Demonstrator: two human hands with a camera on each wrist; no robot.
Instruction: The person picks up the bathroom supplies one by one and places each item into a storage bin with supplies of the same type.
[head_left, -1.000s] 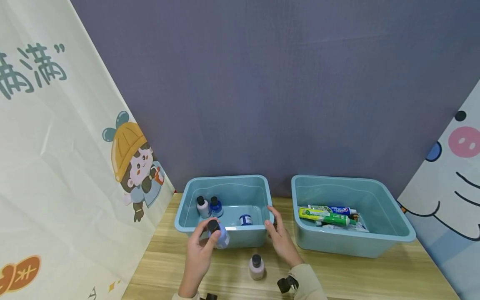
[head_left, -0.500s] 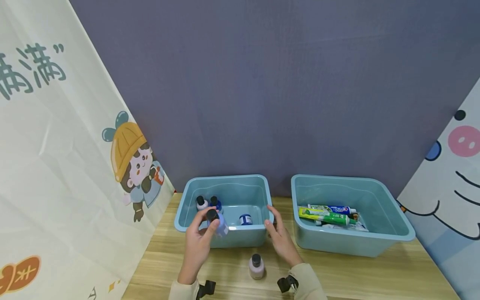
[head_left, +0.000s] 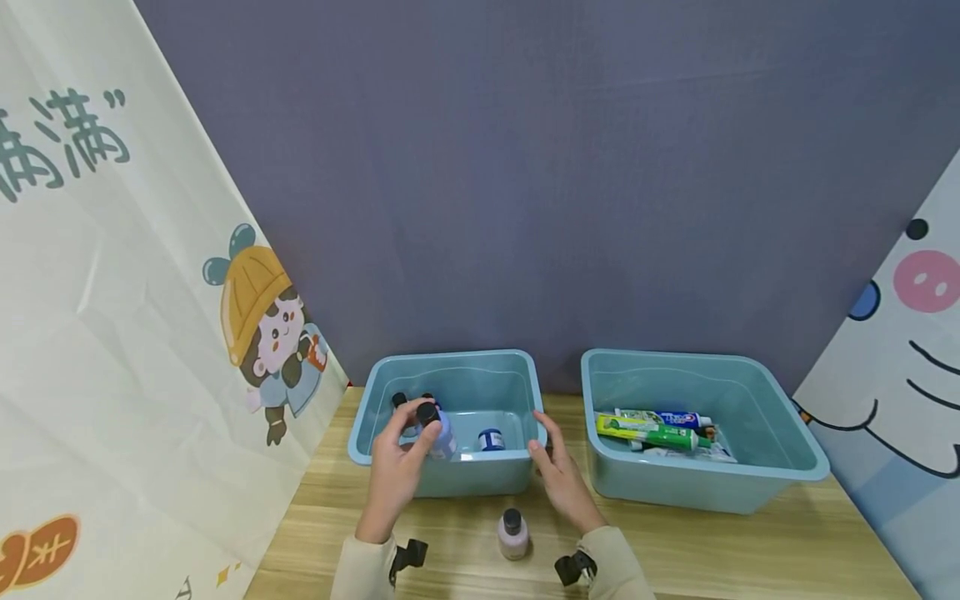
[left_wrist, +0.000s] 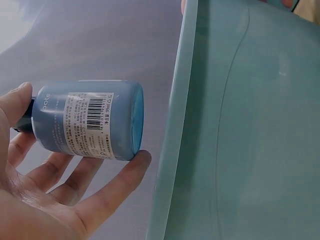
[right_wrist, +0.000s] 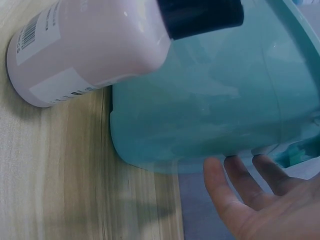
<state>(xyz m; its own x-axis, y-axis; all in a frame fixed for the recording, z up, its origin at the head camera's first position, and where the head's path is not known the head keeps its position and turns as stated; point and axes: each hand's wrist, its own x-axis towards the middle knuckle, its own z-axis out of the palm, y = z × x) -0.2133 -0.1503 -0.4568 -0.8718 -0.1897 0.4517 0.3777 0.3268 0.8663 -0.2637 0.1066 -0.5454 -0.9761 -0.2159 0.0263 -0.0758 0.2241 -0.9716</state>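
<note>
Bottle (head_left: pixel 513 537) on table (head_left: pixel 675 550) before left bin (head_left: pixel 480 478); jar (head_left: pixel 491 439) inside; tubes (head_left: pixel 652 432) in right bin (head_left: pixel 675 487).

L hand (left_wrist: pixel 55 197) cropped, L-wrist cam.

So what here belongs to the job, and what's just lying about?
Likely the job:
blue bottle in the left fingers
left bin, right fingers at its rim
blue jar inside it
pink bottle in front

Apparently just lying about:
right bin
toothpaste tubes inside it
</note>
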